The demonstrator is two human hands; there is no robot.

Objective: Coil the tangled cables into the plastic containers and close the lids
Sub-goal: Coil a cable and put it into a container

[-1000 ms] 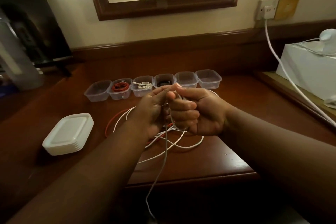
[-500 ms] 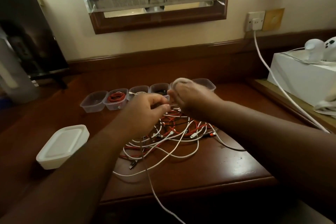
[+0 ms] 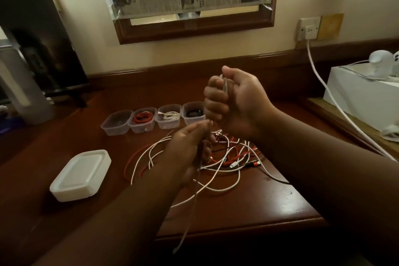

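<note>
A thin white cable (image 3: 195, 196) is clenched in the right hand (image 3: 235, 101), its coiled turns showing between curled fingers and thumb, raised above the dark polished wooden table (image 3: 259, 203); lower down the same cable is pinched by the left hand (image 3: 190, 149), and its loose end is left hanging past the table's front edge; beneath both hands a tangle of red and white cables (image 3: 228, 157) is spread on the wood (glossy, with small connectors). Behind it, four clear plastic containers (image 3: 117, 123) are seen in a row, all lidless; a red coil (image 3: 142, 117), a white coil (image 3: 170, 115) and something dark are held in three. A stack of white rounded-rectangular lids (image 3: 81, 176) is set well to the left.
</note>
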